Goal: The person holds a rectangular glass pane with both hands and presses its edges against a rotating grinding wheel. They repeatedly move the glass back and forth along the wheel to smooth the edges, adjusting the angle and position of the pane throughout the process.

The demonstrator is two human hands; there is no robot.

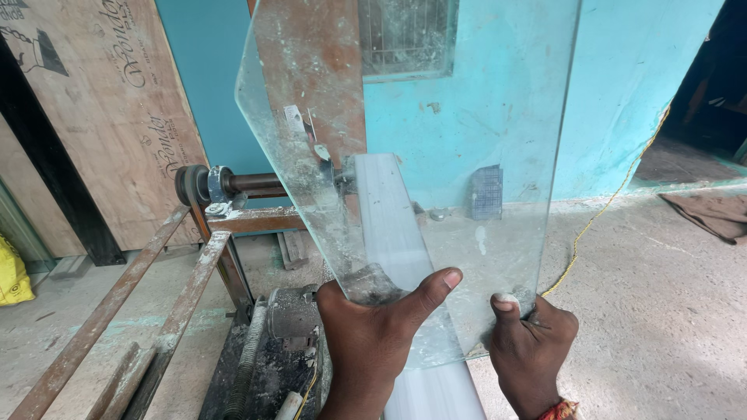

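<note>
Right now both hands grip the glass pane (pixel 405 155) at its bottom edge — left hand (pixel 373 334), right hand (pixel 533 334) — above the white grinding belt (pixel 389 225).

The upright glass pane (pixel 436 155) blocks the way ahead over the pale sanding belt (pixel 389 225), the rusty frame rails (pixel 194 280) and motor (pixel 288 319) crowd the left, while bare concrete floor (pixel 661 311) lies open rightward.
</note>
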